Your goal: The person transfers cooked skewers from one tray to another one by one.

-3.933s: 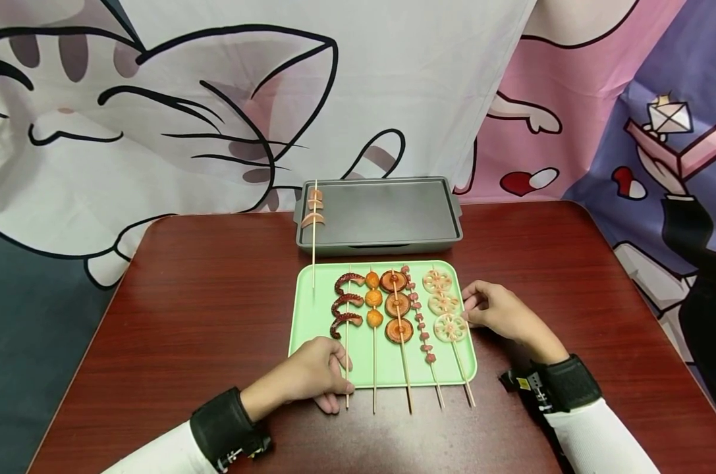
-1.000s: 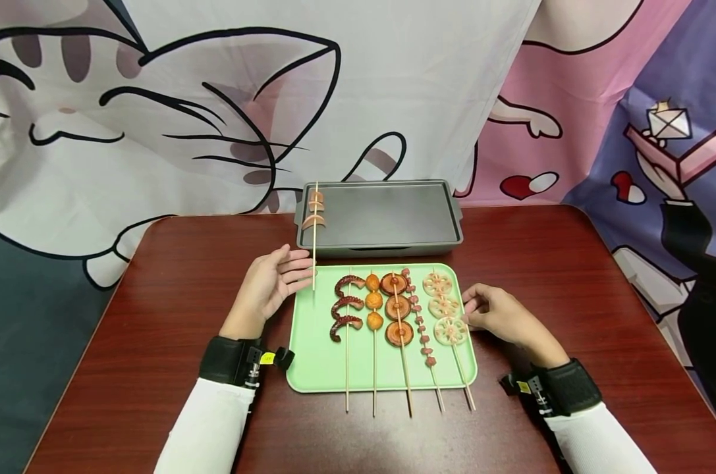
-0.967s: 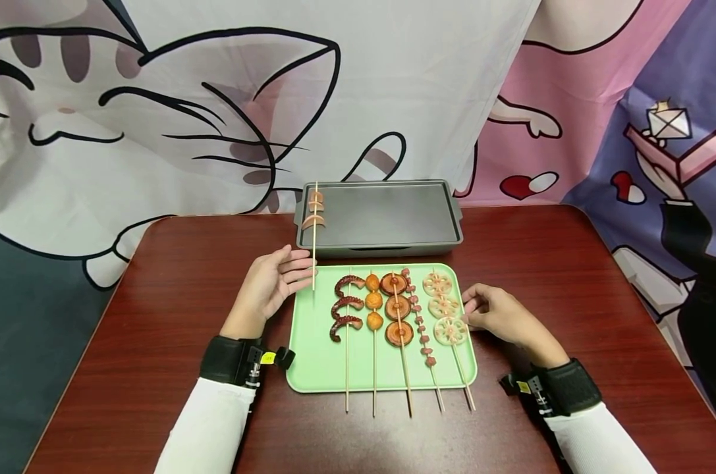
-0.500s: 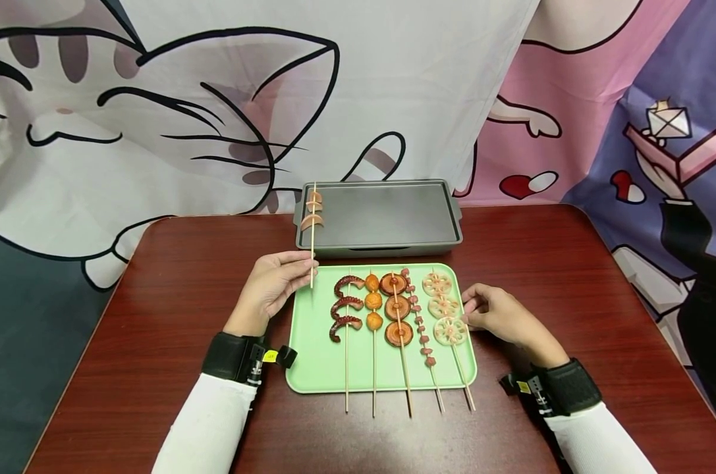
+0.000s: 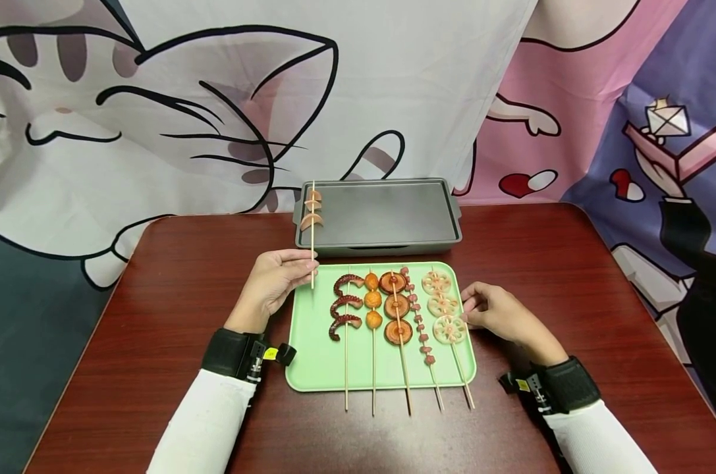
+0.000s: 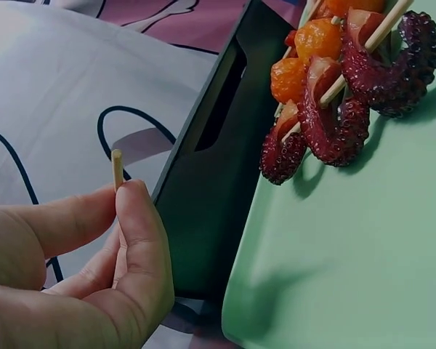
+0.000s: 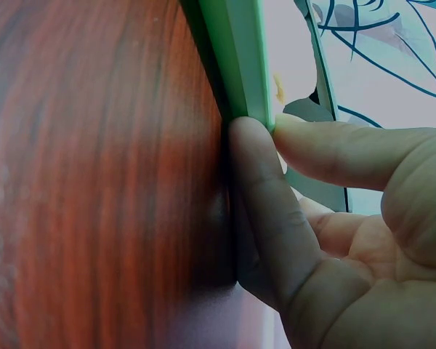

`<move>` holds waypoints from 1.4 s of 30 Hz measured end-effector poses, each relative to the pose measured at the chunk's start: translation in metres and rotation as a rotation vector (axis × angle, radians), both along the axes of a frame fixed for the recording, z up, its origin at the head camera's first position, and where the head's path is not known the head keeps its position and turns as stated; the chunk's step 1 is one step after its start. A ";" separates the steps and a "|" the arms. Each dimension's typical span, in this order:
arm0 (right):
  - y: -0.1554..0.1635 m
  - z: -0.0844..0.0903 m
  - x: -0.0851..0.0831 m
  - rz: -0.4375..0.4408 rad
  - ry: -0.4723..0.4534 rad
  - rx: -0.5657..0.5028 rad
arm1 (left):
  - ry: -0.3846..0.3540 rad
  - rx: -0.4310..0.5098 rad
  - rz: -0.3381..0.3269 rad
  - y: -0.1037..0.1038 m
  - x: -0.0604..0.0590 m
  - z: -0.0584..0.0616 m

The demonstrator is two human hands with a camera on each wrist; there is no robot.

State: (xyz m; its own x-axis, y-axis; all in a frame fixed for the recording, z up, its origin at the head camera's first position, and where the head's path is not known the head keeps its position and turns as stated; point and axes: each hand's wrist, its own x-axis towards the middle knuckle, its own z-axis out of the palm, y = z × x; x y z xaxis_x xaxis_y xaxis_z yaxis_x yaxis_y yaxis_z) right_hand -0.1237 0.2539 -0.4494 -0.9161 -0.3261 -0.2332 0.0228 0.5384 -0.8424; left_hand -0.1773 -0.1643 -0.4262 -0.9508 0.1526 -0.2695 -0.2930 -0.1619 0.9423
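My left hand pinches the lower stick of a skewer between thumb and fingers. Curved pale-orange slices on that skewer lie over the left end of the grey baking pan. In the left wrist view, the blunt stick end pokes up past the fingertips. On the right, my right hand grips the side rim of the light green tray; the right wrist view shows thumb and forefinger on the tray's edge.
Across the tray lie skewers of octopus tentacles, orange balls, mushroom caps, small pink cubes and lotus root slices. Their sticks overhang the front rim, above the brown table. A printed cloth hangs behind.
My left hand has gone from the octopus skewer's stick at the tray's front to the skewer on the pan, open at first, then its fingers closing on the stick. My right hand stays put.
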 end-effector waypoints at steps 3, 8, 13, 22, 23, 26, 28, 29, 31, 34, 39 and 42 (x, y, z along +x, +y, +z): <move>0.000 0.001 0.000 0.002 -0.001 -0.002 | 0.000 -0.006 -0.002 -0.001 0.000 0.002; -0.001 0.001 -0.001 -0.001 0.001 0.004 | 0.008 -0.035 -0.022 -0.002 0.003 0.005; -0.001 0.001 0.000 -0.003 -0.009 -0.004 | 0.019 -0.067 -0.069 -0.002 0.008 0.009; 0.000 0.001 0.000 -0.009 -0.023 -0.021 | -0.002 -0.129 -0.139 0.001 0.018 0.017; -0.001 0.001 0.000 -0.008 -0.023 -0.020 | -0.003 -0.141 -0.148 0.001 0.019 0.018; -0.001 0.002 0.001 -0.006 -0.023 -0.018 | -0.005 -0.180 -0.173 0.001 0.024 0.019; -0.002 0.002 0.001 -0.006 -0.021 -0.011 | -0.008 -0.200 -0.190 0.001 0.027 0.020; -0.002 0.002 0.001 -0.007 -0.019 -0.007 | -0.009 -0.209 -0.196 0.001 0.028 0.021; -0.002 0.002 0.001 -0.008 -0.018 -0.002 | -0.012 -0.221 -0.208 0.001 0.031 0.022; -0.002 0.002 0.001 -0.008 -0.012 0.007 | -0.016 -0.233 -0.224 0.000 0.035 0.022; -0.002 0.002 0.001 -0.005 0.001 0.010 | -0.013 -0.265 -0.243 0.000 0.041 0.021; -0.002 0.001 0.001 -0.006 -0.001 0.008 | -0.006 -0.283 -0.255 -0.001 0.045 0.021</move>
State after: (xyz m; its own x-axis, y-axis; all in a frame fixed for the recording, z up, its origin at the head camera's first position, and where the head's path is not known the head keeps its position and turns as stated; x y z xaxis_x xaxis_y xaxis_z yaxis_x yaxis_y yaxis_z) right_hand -0.1226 0.2523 -0.4479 -0.9180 -0.3183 -0.2368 0.0271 0.5451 -0.8379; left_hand -0.1322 -0.1648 -0.4057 -0.8899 0.3031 -0.3408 -0.2963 0.1839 0.9372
